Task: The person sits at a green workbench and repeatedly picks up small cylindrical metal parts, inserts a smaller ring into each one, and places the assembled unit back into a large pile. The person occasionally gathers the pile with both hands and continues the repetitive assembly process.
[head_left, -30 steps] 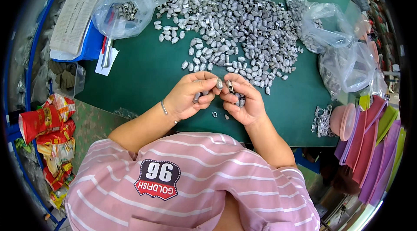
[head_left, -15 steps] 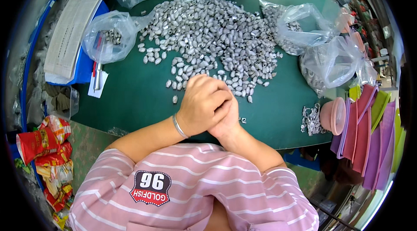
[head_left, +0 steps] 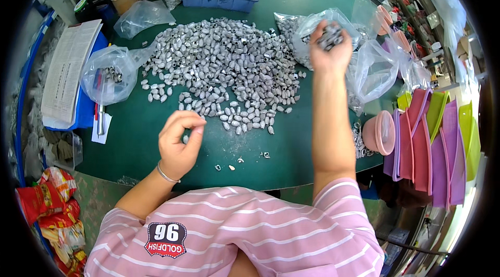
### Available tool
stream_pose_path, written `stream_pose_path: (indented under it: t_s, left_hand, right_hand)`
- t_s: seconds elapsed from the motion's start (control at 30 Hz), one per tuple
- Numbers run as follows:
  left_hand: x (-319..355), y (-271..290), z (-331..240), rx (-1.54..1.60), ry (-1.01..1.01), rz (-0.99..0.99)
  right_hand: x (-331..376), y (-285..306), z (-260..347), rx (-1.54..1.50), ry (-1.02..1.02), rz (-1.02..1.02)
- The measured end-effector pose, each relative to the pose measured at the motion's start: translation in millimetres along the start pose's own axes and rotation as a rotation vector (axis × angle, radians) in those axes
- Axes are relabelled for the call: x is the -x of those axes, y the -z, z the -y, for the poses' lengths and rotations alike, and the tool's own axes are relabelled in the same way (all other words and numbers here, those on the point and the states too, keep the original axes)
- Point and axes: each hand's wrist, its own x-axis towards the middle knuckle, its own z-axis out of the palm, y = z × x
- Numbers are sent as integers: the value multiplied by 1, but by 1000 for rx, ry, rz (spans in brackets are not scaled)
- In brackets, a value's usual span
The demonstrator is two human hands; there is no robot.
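Right hand (head_left: 332,58) has parted from left hand (head_left: 178,139); half a second ago the two are clasped together in front of the pile (head_left: 224,60). Now the right is out at the mouth of a clear bag (head_left: 303,41) on the far right of the pile, its fingers cupped around a handful of grey metal pieces (head_left: 330,37). Slight blur on that hand; whether it touches the plastic, I cannot tell.

Left hand: fingers loosely curled, thumb near the fingertips, just in front of the pile's near edge. One metal piece (head_left: 186,139) shows between fingers and thumb; gripped or merely behind them, unclear.

Main stock of pieces: heaped on the green worktop (head_left: 250,178), loose ones scattered along the near edge. A few small scraps (head_left: 240,160) lie nearer the person, between the arms.

Surroundings: second clear bag (head_left: 371,81) just beside the right forearm; pink tub (head_left: 379,132) toward the right edge; blue tray (head_left: 221,3) of shiny metal parts beyond the pile; smaller clear bag (head_left: 99,85) to the left.
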Motion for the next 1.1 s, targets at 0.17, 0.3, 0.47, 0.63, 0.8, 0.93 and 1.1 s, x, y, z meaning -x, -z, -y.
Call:
stream_pose_path:
  t_s: [0.17, 0.3, 0.47, 0.63, 0.8, 0.93, 1.1]
  left_hand:
    - [4, 27, 13, -94, 70, -90]
    - [6, 46, 27, -381, 207, 33]
    - [14, 39, 34, -583, 234, 237]
    - [16, 5, 38, -444, 33, 377]
    - [14, -1, 32, -416, 113, 364]
    - [18, 5, 35, -358, 102, 426]
    - [18, 4, 21, 28, 204, 309]
  right_hand:
    - [-82, 46, 44, 703, 118, -235]
    - [-26, 39, 6, 1296, 693, -108]
    - [100, 46, -70, 1676, 443, 705]
    - [139, 79, -101, 2127, 491, 756]
    - [149, 92, -105, 1956, 585, 845]
    - [169, 87, -102, 1646, 222, 603]
    - [188, 100, -102, 1174, 188, 706]
